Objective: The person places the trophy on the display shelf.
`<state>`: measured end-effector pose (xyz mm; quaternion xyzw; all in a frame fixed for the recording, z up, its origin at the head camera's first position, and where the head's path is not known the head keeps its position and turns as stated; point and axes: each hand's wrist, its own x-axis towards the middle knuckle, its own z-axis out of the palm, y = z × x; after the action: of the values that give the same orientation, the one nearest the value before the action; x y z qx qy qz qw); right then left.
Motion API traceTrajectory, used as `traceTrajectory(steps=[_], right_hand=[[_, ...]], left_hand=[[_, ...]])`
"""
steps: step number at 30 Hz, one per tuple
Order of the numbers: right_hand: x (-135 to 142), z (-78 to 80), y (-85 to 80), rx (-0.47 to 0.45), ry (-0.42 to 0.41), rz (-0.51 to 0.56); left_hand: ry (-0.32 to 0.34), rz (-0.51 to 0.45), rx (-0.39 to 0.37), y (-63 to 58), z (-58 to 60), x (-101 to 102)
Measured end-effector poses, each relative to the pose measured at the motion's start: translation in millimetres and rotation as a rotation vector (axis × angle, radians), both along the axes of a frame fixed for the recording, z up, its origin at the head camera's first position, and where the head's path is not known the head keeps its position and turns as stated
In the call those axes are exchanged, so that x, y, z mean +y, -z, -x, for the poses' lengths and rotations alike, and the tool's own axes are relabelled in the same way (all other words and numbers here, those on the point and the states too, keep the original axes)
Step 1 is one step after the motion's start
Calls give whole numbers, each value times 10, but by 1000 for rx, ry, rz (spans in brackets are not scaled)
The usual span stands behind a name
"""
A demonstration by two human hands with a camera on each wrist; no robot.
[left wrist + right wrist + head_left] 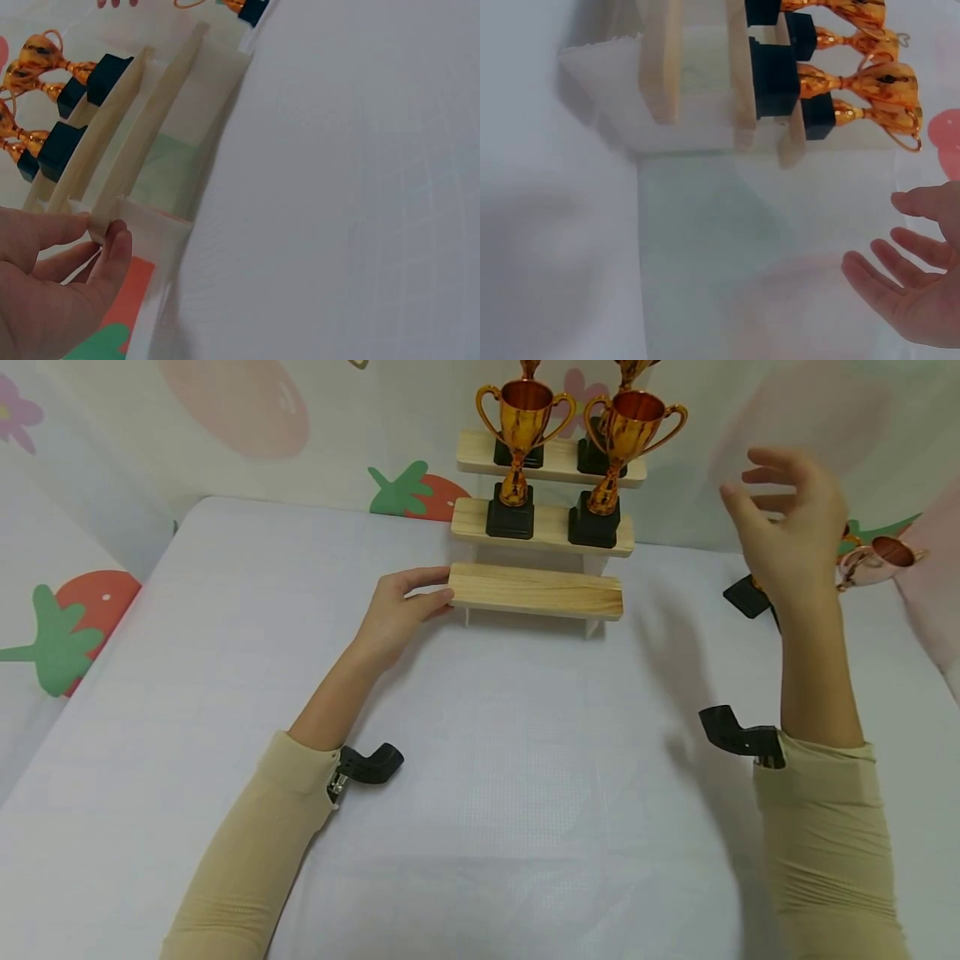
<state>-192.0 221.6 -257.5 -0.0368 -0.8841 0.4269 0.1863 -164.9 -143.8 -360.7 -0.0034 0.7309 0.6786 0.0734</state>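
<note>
My left hand (392,614) pinches the left end of the lowest wooden step (536,589) of a three-tier display stand, thumb and fingers around the board's end. Gold trophy cups with black bases stand on the two upper steps: a left cup (525,418) and a right cup (630,431) on the middle step, with two more behind on the top step. The lowest step is bare. Raised in the air right of the stand, my right hand (798,527) holds nothing, its fingers loosely bent and apart, as the right wrist view (915,270) also shows.
Behind my right forearm, a rose-gold trophy cup (873,564) lies tipped on the table, near a black base (747,597). A white cloth (517,777) covers the table. A curtain with strawberry prints (431,496) hangs right behind the stand.
</note>
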Motion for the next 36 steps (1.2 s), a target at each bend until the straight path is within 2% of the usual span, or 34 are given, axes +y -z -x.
traceTrajectory(steps=[11,21,28,36], right_hand=[[43,-33,155,3,39,-33],[102,-37,270,18,58,-11],[156,4,288,49,74,70],[233,-11,277,30,141,3]], left_hand=[[4,-4,5,-6,-8,4],[-2,2,8,-1,-8,4],[-5,8,11,14,-5,-4],[-8,-4,12,20,-2,3]])
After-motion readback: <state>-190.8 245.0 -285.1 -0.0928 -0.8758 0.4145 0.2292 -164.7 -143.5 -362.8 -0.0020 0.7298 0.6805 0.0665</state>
